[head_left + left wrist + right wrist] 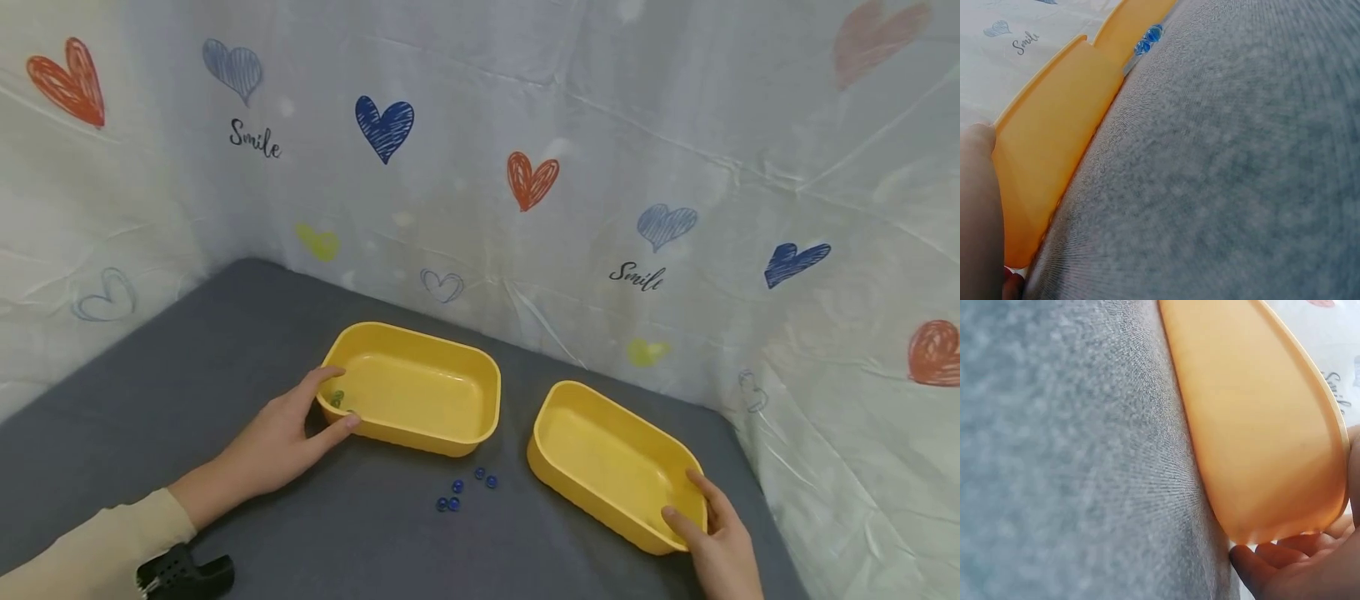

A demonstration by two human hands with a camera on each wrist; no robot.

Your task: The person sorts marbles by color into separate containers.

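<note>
Two yellow plastic bins stand on the dark grey cloth in the head view. My left hand point(273, 442) grips the left end of the left bin point(408, 392), thumb on the front rim and a finger over the far side. A few green marbles point(337, 399) lie inside that bin, near this hand. On the right, my right hand point(726, 542) holds the right end of the other bin point(600, 442), with thumb and a finger over its rim; in the right wrist view, more fingers point(1279, 556) curl beneath the end. Several blue marbles point(453, 504) lie on the cloth in front of the gap.
A grey cloth point(330, 517) covers the table. Behind it hangs a white curtain point(465, 192) printed with hearts and the word Smile, close to the far edges of the bins. A black strap device point(187, 575) is on the left wrist.
</note>
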